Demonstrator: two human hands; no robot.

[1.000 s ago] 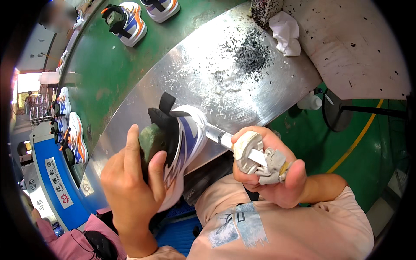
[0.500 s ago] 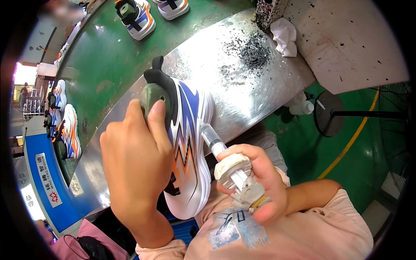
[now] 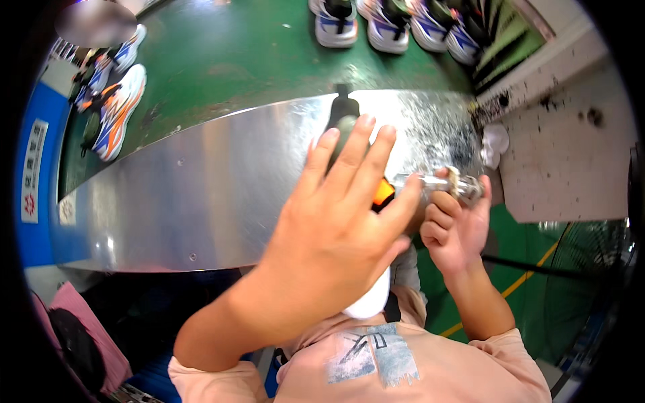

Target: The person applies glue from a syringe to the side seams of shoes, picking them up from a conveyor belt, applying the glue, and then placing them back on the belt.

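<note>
A sneaker lies under my left hand [image 3: 336, 215], its black heel tab [image 3: 344, 105] pointing away from me and its white toe [image 3: 371, 299] towards my body. Most of the upper is hidden by the hand; a dark green piece at the collar and a bit of orange and black peek out around the fingers. Those fingers are stretched out and slightly apart, lying across the shoe. My right hand [image 3: 457, 228] grips a clear syringe [image 3: 433, 183] just right of the shoe, its barrel pointing left. The syringe tip is hard to make out near the left hand's fingers.
A metal plate [image 3: 222, 168] covers the near side of the green table [image 3: 222, 74]. Several sneakers [image 3: 388, 30] line its far edge, and more [image 3: 121, 114] stand at the left. Crumpled white paper [image 3: 494, 144] lies by a stained pale panel [image 3: 551, 154] on the right.
The view has swung to the right. The shoe now points straight away from me, my left hand has flattened over its upper, and the syringe has turned nearly level.
</note>
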